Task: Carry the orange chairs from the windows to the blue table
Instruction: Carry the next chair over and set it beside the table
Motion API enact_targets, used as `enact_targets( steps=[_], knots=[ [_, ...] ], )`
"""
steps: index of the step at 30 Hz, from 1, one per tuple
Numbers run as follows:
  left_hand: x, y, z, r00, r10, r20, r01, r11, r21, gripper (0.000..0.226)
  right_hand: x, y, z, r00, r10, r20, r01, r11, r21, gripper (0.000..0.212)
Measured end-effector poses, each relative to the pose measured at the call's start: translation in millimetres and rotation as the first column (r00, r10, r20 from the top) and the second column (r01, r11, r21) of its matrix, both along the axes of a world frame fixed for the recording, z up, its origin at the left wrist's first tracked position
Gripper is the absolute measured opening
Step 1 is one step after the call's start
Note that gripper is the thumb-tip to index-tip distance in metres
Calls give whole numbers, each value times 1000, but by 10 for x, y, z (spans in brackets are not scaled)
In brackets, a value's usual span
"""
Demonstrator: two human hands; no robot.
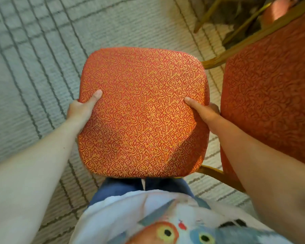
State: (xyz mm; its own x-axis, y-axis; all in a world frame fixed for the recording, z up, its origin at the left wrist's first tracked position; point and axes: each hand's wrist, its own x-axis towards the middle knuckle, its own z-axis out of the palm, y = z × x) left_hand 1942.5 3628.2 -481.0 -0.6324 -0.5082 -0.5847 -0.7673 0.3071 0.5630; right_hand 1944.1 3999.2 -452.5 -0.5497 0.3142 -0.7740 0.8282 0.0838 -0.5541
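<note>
The orange chair (143, 111) sits directly in front of the person, its patterned padded seat facing up and filling the middle of the view. Its legs are hidden beneath the seat, so whether it is clear of the floor cannot be told. The left hand (81, 108) grips the seat's left edge, with the thumb (95, 97) laid on top of the fabric and the fingers wrapped under, out of sight. The right hand (204, 111) grips the right edge in the same way, thumb (190, 103) on top, fingers hidden below. Just to the right of the held seat stands a second chair (271, 95) in matching orange fabric with a wooden frame (213, 62); the two seats are very close and may touch. Below and to the left of the held seat lies a pale carpet (33, 59) with dark lines. Nearer the person than the seat are blue trousers (113, 189) and a printed white shirt (130, 208). Neither the windows nor the blue table is in view. Judgement: the step in hand is the pick-up or early carry of one chair. The next move calls for a level, two-handed lift, clearing the neighbouring chair's frame, then turning to find the table.
</note>
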Motion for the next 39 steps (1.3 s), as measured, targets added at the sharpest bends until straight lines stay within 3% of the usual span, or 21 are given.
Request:
enact_targets(
  steps=[5, 11, 15, 19, 25, 34, 39],
  knots=[
    [-50, -86, 606, 999, -14, -29, 14, 1000, -18, 110, -81, -42, 548, 998, 43, -33, -45, 998, -53, 57],
    [67, -220, 874, 992, 83, -94, -80, 996, 35, 87, -127, -132, 752, 993, 118, -24, -120, 989, -84, 83],
    [157, -319, 965, 989, 89, -118, -90, 996, -5, 95, -189, -272, 780, 987, 133, -86, -143, 982, -123, 77],
    [-5, -486, 1128, 988, 74, -135, -77, 997, -18, 101, -322, -420, 780, 983, 150, -103, -164, 976, -145, 84],
    [-232, -852, 1124, 980, 107, -169, -104, 994, 28, 97, -616, -787, 698, 978, 181, -103, -198, 963, -182, 76],
    [-1112, -1928, 1198, 973, 128, -195, -125, 992, 28, 107, -1593, -1891, 668, 972, 169, -161, -198, 962, -189, 77],
    [-1650, -2587, 1416, 940, 173, -295, -173, 985, 27, 87, -2284, -2586, 851, 954, 187, -234, -231, 957, -177, 70]
  ],
)
